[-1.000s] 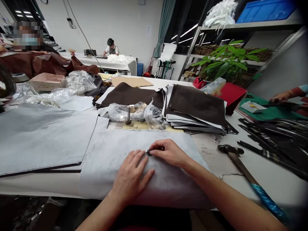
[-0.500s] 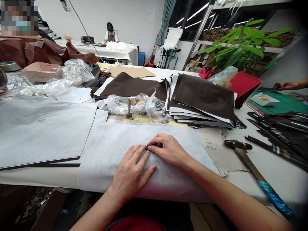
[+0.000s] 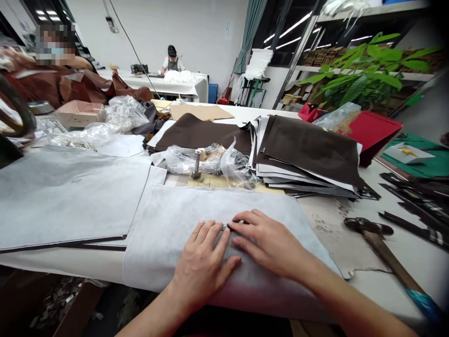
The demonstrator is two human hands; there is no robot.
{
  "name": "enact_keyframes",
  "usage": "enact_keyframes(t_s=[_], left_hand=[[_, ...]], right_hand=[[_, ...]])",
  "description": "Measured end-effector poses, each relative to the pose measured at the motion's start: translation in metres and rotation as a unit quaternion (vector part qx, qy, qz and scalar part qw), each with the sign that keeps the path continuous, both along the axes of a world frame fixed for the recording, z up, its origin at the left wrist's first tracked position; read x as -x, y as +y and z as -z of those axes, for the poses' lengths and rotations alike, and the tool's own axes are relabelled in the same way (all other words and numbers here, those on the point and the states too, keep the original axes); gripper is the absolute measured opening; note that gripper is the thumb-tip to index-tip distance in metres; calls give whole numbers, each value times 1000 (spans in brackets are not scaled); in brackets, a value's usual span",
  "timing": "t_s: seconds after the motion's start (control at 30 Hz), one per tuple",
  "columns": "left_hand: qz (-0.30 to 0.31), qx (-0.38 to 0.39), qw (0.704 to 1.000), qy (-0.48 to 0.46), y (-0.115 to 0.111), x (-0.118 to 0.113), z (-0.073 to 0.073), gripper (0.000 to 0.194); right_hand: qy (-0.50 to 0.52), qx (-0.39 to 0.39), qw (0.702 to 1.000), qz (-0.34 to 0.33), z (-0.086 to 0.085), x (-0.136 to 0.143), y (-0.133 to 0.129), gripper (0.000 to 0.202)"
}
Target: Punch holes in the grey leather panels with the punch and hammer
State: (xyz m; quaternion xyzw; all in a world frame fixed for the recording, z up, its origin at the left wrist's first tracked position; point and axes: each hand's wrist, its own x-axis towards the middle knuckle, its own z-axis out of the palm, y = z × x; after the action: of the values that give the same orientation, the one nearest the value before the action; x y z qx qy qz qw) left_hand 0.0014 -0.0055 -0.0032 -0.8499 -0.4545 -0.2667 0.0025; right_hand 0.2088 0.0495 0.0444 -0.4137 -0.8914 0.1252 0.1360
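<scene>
Two bare hands meet over a small metal piece (image 3: 224, 226), which sits near the middle of a pale grey sheet (image 3: 164, 234). The left hand (image 3: 201, 262) lies flat, fingers side by side and thumb spread, its fingertips just beside the piece. The right hand (image 3: 268, 241) has its index fingertip at the piece, with the thumb apart from it (whether the fingertip presses, I cannot tell). The sheet droops over the near edge of a white bench (image 3: 372, 295). To the right lies a hammer (image 3: 380, 245), handle slanting toward that edge. Beyond the sheet's far edge, a metal punch (image 3: 197, 164) stands upright beside clear plastic bags (image 3: 177, 159). Behind them, toward the bench's far edge, is a stack of dark brown sheets (image 3: 312, 145).
</scene>
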Motion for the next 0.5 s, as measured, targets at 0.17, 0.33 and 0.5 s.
enact_keyframes(t_s=[0.17,0.33,0.5], left_hand=[[-10,1,1000,2,-1,-2,-1,48],[-10,10,1000,-10,-1,-1,0,47],[2,21,1000,-16,0,0,-3,47]], right_hand=[[91,18,992,92,-7,58,104,37],[80,36,993,76,0,113,159,15],[90,57,989,98,-21,72,107,13]])
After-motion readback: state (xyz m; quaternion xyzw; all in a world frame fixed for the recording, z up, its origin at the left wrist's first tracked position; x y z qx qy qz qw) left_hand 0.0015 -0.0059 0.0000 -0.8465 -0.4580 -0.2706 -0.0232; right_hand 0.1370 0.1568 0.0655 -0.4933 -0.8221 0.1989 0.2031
